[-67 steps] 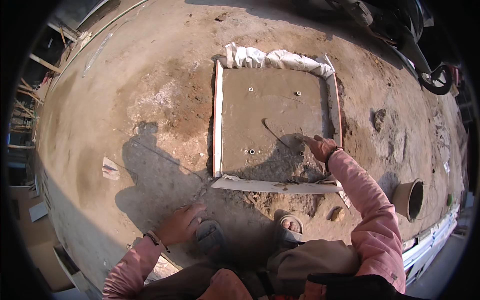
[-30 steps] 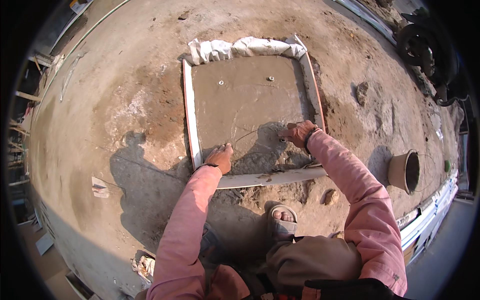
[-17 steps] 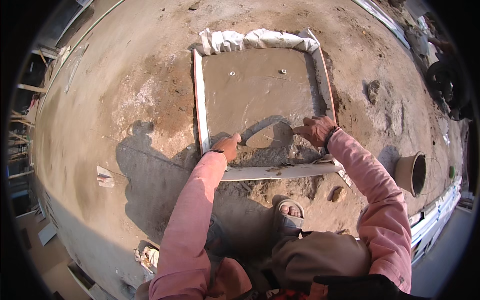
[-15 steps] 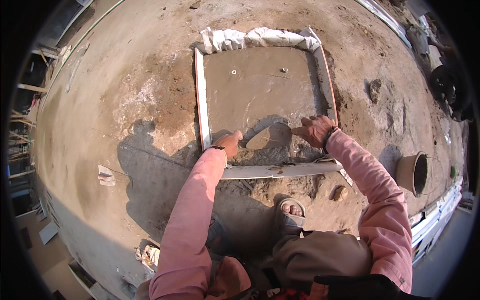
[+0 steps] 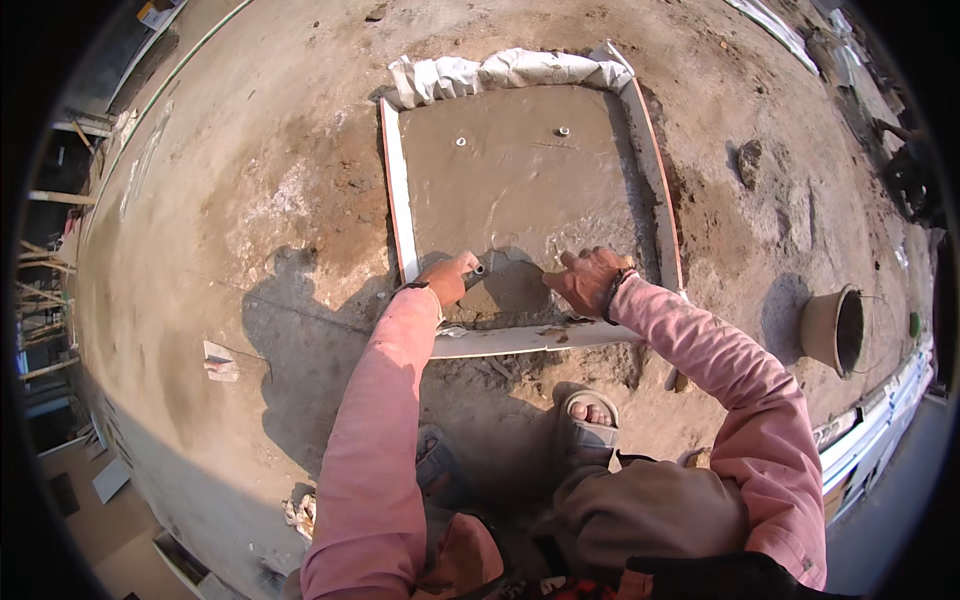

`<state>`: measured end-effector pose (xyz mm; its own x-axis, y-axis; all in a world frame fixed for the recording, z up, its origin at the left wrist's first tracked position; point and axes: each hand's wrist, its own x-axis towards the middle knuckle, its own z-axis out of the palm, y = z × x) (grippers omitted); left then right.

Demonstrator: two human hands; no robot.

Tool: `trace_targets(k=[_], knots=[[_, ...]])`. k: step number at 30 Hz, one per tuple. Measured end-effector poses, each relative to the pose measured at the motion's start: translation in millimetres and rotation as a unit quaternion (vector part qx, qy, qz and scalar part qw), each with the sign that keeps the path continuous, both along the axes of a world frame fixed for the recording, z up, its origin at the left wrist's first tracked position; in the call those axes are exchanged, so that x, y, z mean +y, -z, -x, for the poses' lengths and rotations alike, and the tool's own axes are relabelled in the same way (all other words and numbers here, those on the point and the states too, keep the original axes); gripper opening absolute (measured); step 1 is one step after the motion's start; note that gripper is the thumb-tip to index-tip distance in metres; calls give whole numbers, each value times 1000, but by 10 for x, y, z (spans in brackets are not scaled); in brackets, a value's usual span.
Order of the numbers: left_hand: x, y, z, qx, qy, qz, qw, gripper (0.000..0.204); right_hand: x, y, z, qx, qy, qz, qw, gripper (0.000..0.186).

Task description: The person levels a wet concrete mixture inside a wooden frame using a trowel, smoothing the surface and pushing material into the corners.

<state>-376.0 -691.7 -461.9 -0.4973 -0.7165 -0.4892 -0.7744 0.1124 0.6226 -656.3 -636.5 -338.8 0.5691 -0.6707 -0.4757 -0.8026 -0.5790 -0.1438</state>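
Observation:
Wet grey cement (image 5: pixel 520 170) fills a square form of pale boards (image 5: pixel 394 190), with crumpled white sacking (image 5: pixel 450 80) along its far side. Two short white pipes (image 5: pixel 563 131) stand in its far half. My left hand (image 5: pixel 448 277) is closed at the near-left corner, fingertips beside another short pipe (image 5: pixel 479 269); what it grips is unclear. My right hand (image 5: pixel 585 279) is bent over the near-right cement, fingers closed; whatever they hold is hidden. My shadow falls between both hands.
A beige bucket (image 5: pixel 822 332) with a wire handle stands at right, a rock (image 5: pixel 748 163) behind it. A small flat piece (image 5: pixel 220 360) lies left. My sandalled foot (image 5: pixel 588 430) is below the form. Stacked white strips line the lower right; timber lies at far left.
My left hand rose from the ground onto the near-left cement. My right hand moved leftward and nearer the front board, with its fingers bent.

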Motion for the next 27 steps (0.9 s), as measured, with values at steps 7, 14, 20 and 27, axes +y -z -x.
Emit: trace_targets(k=[7,14,20,27], knots=[[6,-377,-392,-50,-15,13,999,28,-101,520,-234,4,-82,-35,996,30],[441,-781,-391,-71,17,11,997,24,-130,375,605,42,41,-119,991,31],[684,-943,-242,3,13,-48,999,31,-26,153,1465,-7,77,-51,996,26],[858,-1190,293,-41,52,-29,997,36,69,22,1430,57,9,39,998,22]])
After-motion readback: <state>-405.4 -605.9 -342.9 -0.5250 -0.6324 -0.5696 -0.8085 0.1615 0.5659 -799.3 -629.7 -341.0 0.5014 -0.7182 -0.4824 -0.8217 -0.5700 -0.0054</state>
